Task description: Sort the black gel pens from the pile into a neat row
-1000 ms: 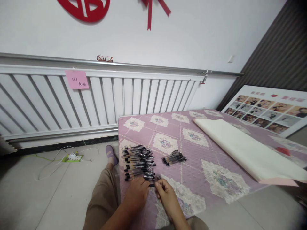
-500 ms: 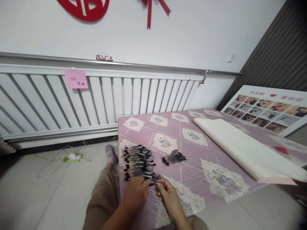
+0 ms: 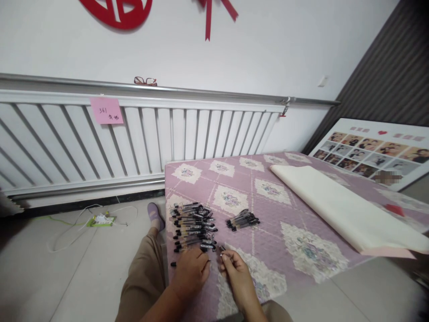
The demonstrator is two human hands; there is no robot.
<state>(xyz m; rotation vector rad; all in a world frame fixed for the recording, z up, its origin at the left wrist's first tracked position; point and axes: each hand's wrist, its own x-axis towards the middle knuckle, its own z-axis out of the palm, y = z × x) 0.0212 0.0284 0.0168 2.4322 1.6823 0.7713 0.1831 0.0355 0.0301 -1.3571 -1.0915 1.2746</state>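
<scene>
My left hand [image 3: 191,269] is closed around a pen [image 3: 173,264] low over the near left part of the table. The pen's black end sticks out on the left of the hand, and a thin tip shows at the right; the middle is hidden by my fingers. A short dark and clear piece like a pen cap [image 3: 222,248] is pinched in my right hand [image 3: 235,270], a small gap away. Just beyond my left hand lies a pile of black-ended clear pens [image 3: 194,223]. A smaller bunch of pens [image 3: 243,220] lies to its right.
A purple quilted cloth with floral patches covers the table [image 3: 264,210]. A folded cream sheet [image 3: 328,205] lies across its right side, before a leaning photo board [image 3: 378,152]. A white radiator [image 3: 187,134] runs behind. On the floor at left is a power strip [image 3: 102,220] with cords.
The pen in my left hand has shifted left, so its black end now shows beyond the hand. A thin tip shows where a thicker dark end was. My right hand has barely moved.
</scene>
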